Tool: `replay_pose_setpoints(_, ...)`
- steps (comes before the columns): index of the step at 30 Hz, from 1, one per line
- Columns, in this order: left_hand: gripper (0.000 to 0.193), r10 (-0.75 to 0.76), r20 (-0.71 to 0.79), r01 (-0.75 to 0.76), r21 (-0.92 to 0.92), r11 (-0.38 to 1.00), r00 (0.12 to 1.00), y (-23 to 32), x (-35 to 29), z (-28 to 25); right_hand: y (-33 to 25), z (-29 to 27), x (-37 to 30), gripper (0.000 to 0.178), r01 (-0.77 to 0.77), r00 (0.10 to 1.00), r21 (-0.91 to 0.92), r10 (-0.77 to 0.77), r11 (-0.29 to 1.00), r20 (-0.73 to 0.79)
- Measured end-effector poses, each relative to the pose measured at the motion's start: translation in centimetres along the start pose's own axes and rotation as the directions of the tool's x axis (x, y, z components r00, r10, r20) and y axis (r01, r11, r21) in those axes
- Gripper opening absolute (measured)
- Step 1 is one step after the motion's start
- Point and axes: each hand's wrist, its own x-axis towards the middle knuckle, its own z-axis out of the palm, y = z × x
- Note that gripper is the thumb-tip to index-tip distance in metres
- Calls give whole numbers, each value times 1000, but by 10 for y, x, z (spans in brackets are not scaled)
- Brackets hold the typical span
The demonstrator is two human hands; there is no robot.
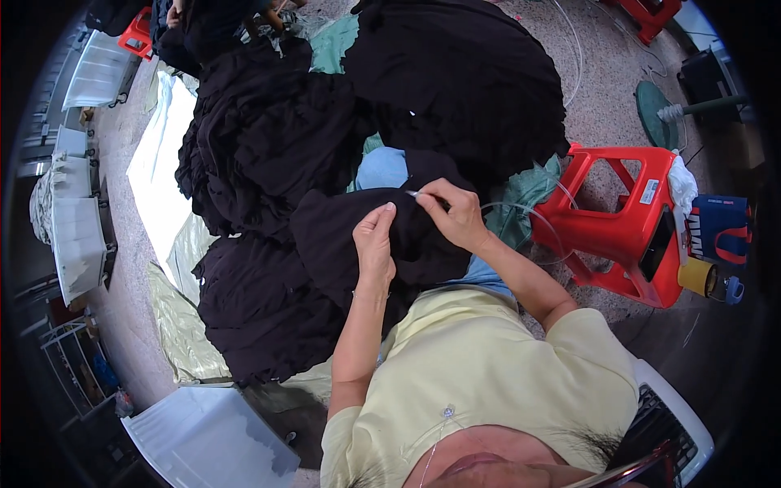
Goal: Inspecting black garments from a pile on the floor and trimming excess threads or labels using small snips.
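A black fabric piece [333, 224] lies spread across my lap. My left hand [376, 244] is closed in a pinch at its upper edge, thumb and fingertips together on the cloth. To the right, my right hand [457, 215] grips a small slim tool with a pale metal tip [413, 193]. That tip points left, close to the cloth edge and a short way from my left fingertips. My fingers hide most of the tool, so its kind is unclear. Beyond the hands a light blue cloth [382, 168] shows between the dark pieces.
Large heaps of black fabric [464, 73] lie ahead and to the left [260, 301]. At right stands a red plastic stool [602, 215], with a clear thin tube [561, 244] looping by it and a yellow cup [695, 276] alongside. White bins [215, 435] line the left. Another person's hand [175, 12] shows far left.
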Motion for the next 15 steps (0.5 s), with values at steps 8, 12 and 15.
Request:
replay_pose_setpoints(8,32,321,252,-322,929,185,913,41,18,49,24,-8,2,17,-252,940,237,295,938,-169)
replay_pose_setpoints(12,22,377,313,-397,903,167,872,21,39,43,17,-15,5,17,-217,949,179,251,960,-193)
replay_pose_setpoints(15,6,226,105,-243,208,947,969,12,49,35,15,-21,8,17,-198,957,121,218,973,-190)
